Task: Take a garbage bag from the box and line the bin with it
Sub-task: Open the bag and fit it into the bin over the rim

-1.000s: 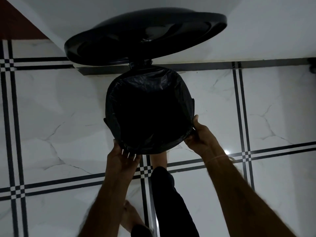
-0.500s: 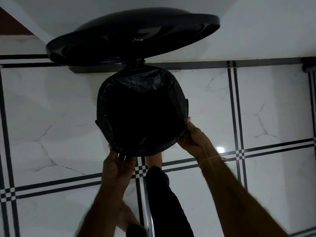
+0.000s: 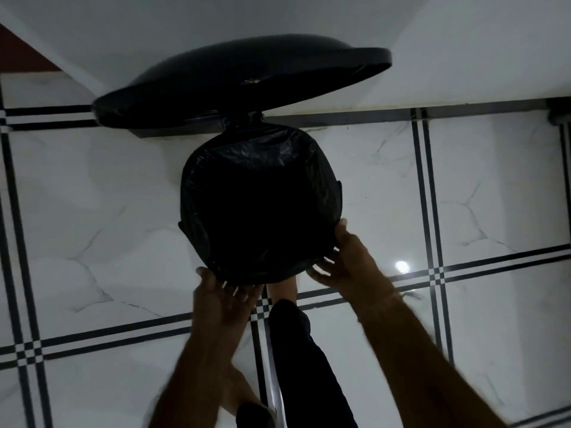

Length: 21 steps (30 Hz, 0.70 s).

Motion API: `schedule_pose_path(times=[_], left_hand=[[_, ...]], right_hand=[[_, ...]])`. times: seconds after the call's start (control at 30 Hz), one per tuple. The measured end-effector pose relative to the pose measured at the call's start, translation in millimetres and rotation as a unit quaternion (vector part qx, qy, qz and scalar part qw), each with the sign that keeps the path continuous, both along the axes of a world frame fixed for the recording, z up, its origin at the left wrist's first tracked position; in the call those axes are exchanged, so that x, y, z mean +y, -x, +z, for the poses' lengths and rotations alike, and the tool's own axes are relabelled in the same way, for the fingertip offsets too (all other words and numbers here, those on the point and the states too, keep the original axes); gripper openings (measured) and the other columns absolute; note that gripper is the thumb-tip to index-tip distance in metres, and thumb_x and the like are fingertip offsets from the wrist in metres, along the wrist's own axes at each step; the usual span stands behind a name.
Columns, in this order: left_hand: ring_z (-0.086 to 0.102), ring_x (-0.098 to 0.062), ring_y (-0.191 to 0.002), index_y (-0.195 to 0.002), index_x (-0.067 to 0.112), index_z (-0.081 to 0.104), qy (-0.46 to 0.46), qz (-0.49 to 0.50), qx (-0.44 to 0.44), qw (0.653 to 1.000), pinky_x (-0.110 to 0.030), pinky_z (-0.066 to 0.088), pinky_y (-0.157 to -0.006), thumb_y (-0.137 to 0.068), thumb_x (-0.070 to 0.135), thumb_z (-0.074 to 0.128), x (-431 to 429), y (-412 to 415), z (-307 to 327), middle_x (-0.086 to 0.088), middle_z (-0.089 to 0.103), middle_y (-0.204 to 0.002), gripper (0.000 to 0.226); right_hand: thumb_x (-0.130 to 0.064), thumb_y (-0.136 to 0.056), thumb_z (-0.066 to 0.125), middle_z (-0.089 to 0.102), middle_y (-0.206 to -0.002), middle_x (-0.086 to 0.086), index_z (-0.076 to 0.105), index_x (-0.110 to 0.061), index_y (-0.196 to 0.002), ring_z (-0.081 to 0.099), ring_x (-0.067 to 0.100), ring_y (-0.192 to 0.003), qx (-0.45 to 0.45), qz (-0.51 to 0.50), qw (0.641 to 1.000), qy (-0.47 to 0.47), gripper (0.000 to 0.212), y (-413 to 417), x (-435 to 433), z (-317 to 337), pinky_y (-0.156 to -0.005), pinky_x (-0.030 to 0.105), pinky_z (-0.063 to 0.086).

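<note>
A black pedal bin (image 3: 339, 193) stands on the tiled floor with its round lid (image 3: 241, 84) tipped up against the wall. A black garbage bag (image 3: 247, 156) lines it, its edge folded over the rim all round. My left hand (image 3: 222, 298) is at the near left of the rim, fingertips on the bag's folded edge. At the near right corner my right hand (image 3: 346, 264) has its thumb up against the rim and its fingers spread under the bag's edge, which is pulled toward the palm. The bag box is not in view.
White marble-look floor tiles (image 3: 92, 227) with black stripe borders surround the bin. A white wall (image 3: 463, 57) rises right behind the lid. My foot (image 3: 282, 287) in a dark trouser leg is at the base of the bin, between my arms.
Both hands stay at the near rim. The right hand has slid a little lower and spread its fingers. The view has shifted slightly.
</note>
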<state>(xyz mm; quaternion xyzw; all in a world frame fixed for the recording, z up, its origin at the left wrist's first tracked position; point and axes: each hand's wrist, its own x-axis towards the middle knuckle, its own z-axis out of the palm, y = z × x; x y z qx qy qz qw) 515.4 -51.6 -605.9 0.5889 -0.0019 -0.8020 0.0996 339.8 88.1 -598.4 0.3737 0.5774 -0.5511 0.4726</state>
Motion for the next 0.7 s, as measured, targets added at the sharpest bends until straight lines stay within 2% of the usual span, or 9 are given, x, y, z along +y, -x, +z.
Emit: schedule_pose_path(times=[0.1,0.2,0.27,0.33,0.4,0.47,0.53,0.6,0.7], left_hand=[[0.069,-0.027,-0.108,-0.113,0.014,0.073,-0.014,0.029,-0.064,0.997,-0.044,0.054,-0.099,-0.105,0.026,0.05,7.6,13.1,1.6,-0.009,0.075,-0.114,0.027],[0.073,-0.023,-0.093,-0.116,0.01,0.069,-0.012,0.052,-0.111,0.992,-0.035,0.062,-0.083,-0.101,0.014,0.054,0.6,19.2,-4.3,-0.01,0.072,-0.11,0.021],[0.069,-0.021,-0.1,-0.119,0.011,0.068,0.036,0.025,-0.174,0.984,-0.035,0.059,-0.085,-0.103,0.021,0.055,-9.8,20.8,-3.4,-0.009,0.071,-0.117,0.023],[0.063,-0.017,-0.101,-0.112,0.013,0.063,0.165,-0.029,-0.251,0.953,-0.037,0.055,-0.09,-0.103,0.042,0.052,-29.2,23.7,-0.4,-0.004,0.066,-0.113,0.032],[0.054,-0.016,-0.092,-0.104,0.017,0.056,0.313,-0.082,-0.289,0.901,-0.037,0.051,-0.096,-0.101,0.05,0.049,-54.8,33.0,4.7,-0.001,0.057,-0.102,0.033],[0.054,-0.008,-0.081,-0.097,0.02,0.056,0.389,-0.144,-0.268,0.869,-0.021,0.05,-0.077,-0.106,0.044,0.043,-75.9,48.0,5.5,0.006,0.058,-0.09,0.028],[0.047,-0.006,-0.066,-0.085,0.017,0.049,0.437,-0.231,-0.245,0.834,-0.025,0.041,-0.063,-0.109,0.035,0.036,-86.7,60.1,-1.3,0.007,0.05,-0.075,0.033],[0.042,-0.009,-0.064,-0.083,0.012,0.043,0.481,-0.29,-0.258,0.786,-0.03,0.035,-0.067,-0.11,0.03,0.031,-91.5,66.2,-11.9,0.005,0.044,-0.071,0.035],[0.043,-0.012,-0.062,-0.068,0.018,0.039,0.478,-0.287,-0.241,0.794,-0.032,0.037,-0.069,-0.109,0.034,0.029,-100.4,67.5,-21.6,0.004,0.045,-0.068,0.045]], right_hand=[[-0.053,-0.1,0.046,0.077,-0.114,0.012,0.066,-0.013,-0.124,0.075,0.03,-0.102,0.003,-0.128,0.99,0.063,0.051,-11.7,-10.2,1.6,-0.082,0.043,0.063],[-0.053,-0.104,0.041,0.074,-0.119,0.011,0.068,-0.017,-0.121,0.069,0.03,-0.111,0.018,-0.17,0.985,0.04,0.049,-18.0,-14.4,0.2,-0.088,0.044,0.059],[-0.045,-0.104,0.046,0.068,-0.107,0.006,0.066,-0.012,-0.105,0.063,0.023,-0.104,0.125,-0.1,0.985,-0.066,0.038,-16.1,-17.8,0.1,-0.086,0.038,0.05],[-0.039,-0.101,0.05,0.061,-0.096,0.002,0.058,-0.013,-0.095,0.057,0.018,-0.093,0.337,-0.006,0.923,-0.183,0.028,2.1,-27.3,2.6,-0.082,0.035,0.048],[-0.048,-0.1,0.047,0.065,-0.104,-0.002,0.061,-0.015,-0.104,0.061,0.018,-0.101,0.448,0.118,0.856,-0.23,0.036,33.5,-45.7,3.0,-0.089,0.036,0.051],[-0.058,-0.1,0.036,0.066,-0.102,0.002,0.063,-0.014,-0.103,0.062,0.023,-0.1,0.43,0.24,0.84,-0.229,0.051,64.7,-70.2,-2.2,-0.09,0.041,0.051],[-0.059,-0.101,0.03,0.066,-0.098,0.007,0.063,-0.01,-0.101,0.062,0.027,-0.095,0.392,0.312,0.836,-0.225,0.059,84.2,-89.5,-12.4,-0.086,0.04,0.048],[-0.061,-0.103,0.027,0.066,-0.101,0.008,0.063,-0.009,-0.104,0.061,0.028,-0.094,0.4,0.369,0.796,-0.266,0.063,92.1,-103.1,-21.0,-0.085,0.037,0.046],[-0.062,-0.103,0.023,0.07,-0.108,0.014,0.068,-0.008,-0.102,0.064,0.034,-0.102,0.393,0.377,0.79,-0.282,0.07,104.2,-106.8,-27.6,-0.092,0.041,0.05]])
